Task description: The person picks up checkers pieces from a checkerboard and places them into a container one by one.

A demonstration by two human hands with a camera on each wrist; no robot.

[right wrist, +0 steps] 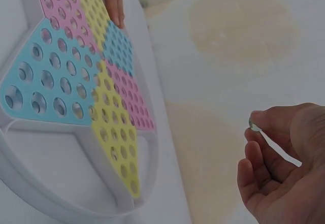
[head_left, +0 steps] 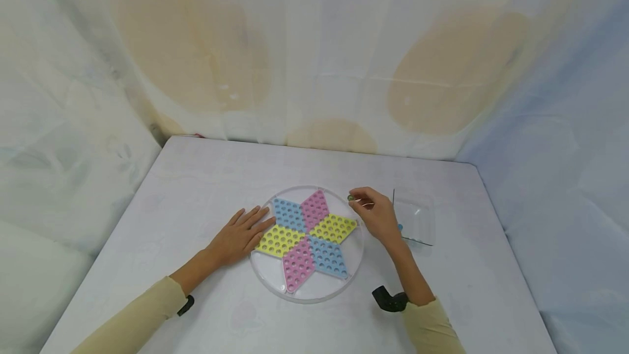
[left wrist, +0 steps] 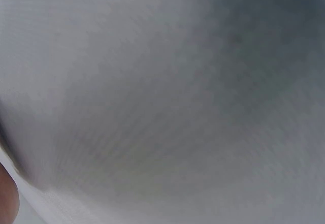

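A round clear-rimmed Chinese checkers board [head_left: 319, 284] lies flat, its six-pointed star made of pink, yellow and blue sections full of holes. Fingers spread, my left hand [head_left: 239, 236] rests on the board's left edge, over the tip of a yellow section. Beyond the upper right rim, my right hand [head_left: 375, 214] pinches a small green marble [head_left: 351, 198] between thumb and fingertips. Along those fingers runs a thin white strip [right wrist: 277, 148]; I cannot tell what it is. The left wrist view shows mostly blurred pale cloth.
Right of the board stands a clear plastic box [head_left: 417, 214] with dark edge lines. A blue marble [head_left: 400, 227] is at its left side. Pale curtains [head_left: 314, 59] enclose the back and sides of the white table [head_left: 206, 163].
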